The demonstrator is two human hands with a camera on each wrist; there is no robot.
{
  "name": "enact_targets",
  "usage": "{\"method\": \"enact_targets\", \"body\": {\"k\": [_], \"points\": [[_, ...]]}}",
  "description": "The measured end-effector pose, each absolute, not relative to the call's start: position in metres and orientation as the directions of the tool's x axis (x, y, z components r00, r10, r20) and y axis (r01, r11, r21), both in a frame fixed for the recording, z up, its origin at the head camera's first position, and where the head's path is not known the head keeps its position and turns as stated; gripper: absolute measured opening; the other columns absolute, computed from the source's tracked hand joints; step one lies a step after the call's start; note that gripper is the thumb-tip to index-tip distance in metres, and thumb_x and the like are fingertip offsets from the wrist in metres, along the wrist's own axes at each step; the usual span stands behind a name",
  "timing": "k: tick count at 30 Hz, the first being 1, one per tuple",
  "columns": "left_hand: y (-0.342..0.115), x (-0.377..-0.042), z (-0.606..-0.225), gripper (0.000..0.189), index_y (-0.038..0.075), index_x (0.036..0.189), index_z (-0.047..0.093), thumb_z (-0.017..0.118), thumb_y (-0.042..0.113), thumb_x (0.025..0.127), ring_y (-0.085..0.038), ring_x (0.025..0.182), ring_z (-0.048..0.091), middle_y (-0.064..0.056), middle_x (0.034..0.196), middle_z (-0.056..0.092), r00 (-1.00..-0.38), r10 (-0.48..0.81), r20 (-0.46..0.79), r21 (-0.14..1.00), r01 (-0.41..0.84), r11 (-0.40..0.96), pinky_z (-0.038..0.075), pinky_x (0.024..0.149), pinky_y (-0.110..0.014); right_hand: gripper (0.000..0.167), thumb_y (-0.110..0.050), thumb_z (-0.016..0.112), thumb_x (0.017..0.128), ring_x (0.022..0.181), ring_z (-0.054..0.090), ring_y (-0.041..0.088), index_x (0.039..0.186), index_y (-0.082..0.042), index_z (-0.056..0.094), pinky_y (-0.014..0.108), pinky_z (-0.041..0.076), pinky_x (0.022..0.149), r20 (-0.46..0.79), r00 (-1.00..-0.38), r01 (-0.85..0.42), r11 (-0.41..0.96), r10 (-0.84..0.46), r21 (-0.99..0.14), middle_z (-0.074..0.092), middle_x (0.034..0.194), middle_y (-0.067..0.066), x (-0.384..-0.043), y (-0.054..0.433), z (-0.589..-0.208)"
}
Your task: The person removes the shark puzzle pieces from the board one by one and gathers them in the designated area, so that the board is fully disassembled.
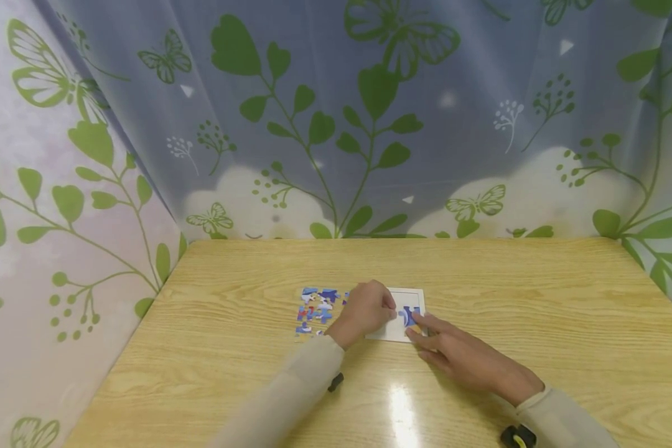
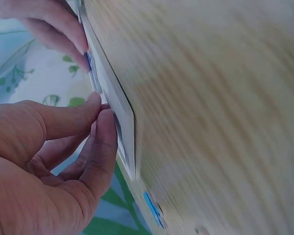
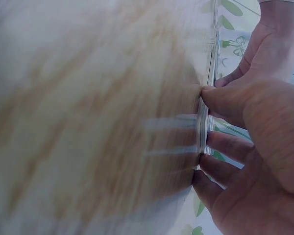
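Note:
A white puzzle tray (image 1: pixel 389 328) lies on the table, with blue-and-white puzzle pieces (image 1: pixel 409 317) in its right part. My left hand (image 1: pixel 364 313) reaches over the tray. In the left wrist view its thumb and index fingertip pinch what appears to be a puzzle piece, mostly hidden between them. My right hand (image 1: pixel 462 354) rests at the tray's right side, its extended fingertips touching the pieces there and the rim. In the right wrist view the thumb and several fingertips meet the tray's edge (image 3: pixel 202 125).
Several loose puzzle pieces (image 1: pixel 329 295) lie left of the tray, some partly behind my left forearm. One blue piece (image 2: pixel 153 209) shows beside the tray in the left wrist view. A patterned curtain (image 1: pixel 313 155) hangs behind the wooden table (image 1: pixel 246 280).

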State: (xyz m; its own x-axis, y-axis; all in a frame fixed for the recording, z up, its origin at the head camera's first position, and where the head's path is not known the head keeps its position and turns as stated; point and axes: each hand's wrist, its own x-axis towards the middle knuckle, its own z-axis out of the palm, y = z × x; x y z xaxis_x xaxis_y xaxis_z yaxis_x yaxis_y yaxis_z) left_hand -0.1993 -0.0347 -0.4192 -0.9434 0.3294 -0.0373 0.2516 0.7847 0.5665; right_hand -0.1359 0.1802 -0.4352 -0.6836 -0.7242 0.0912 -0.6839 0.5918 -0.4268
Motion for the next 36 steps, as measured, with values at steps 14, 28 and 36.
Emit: {"method": "enact_targets", "body": {"k": [14,28,36], "points": [[-0.019,-0.198,-0.418,0.005,0.007,0.082,0.077,0.079,0.004,0.086,-0.011,0.07,0.062,-0.002,0.085,0.074,-0.943,0.331,-0.049,0.571,0.245,0.783,0.051,0.062,-0.021,0.041,-0.005,0.063,0.1,0.137,0.042,0.049,0.139,0.006,0.056,0.048,0.05,0.099,0.102,-0.671,-0.703,0.586,-0.734,-0.402,0.037,0.153,0.032,-0.137,0.181,-0.435],[-0.019,-0.197,-0.418,0.009,0.006,0.079,0.077,0.077,0.002,0.087,-0.01,0.064,0.06,-0.003,0.084,0.074,-0.944,0.328,-0.048,0.604,0.234,0.762,0.05,0.057,-0.019,0.042,-0.005,0.065,0.098,0.125,0.056,0.042,0.139,0.004,0.058,0.033,0.057,0.085,0.101,-0.673,-0.707,0.597,-0.733,-0.379,0.038,0.15,0.035,-0.134,0.181,-0.434],[-0.02,-0.197,-0.417,0.008,0.005,0.081,0.077,0.076,0.001,0.087,-0.01,0.065,0.06,-0.005,0.087,0.075,-0.947,0.314,-0.063,0.619,0.21,0.757,0.051,0.057,-0.02,0.043,-0.005,0.064,0.098,0.123,0.058,0.042,0.14,0.003,0.056,0.032,0.057,0.082,0.08,-0.675,-0.696,0.598,-0.733,-0.398,0.036,0.151,0.036,-0.131,0.183,-0.432]]}}
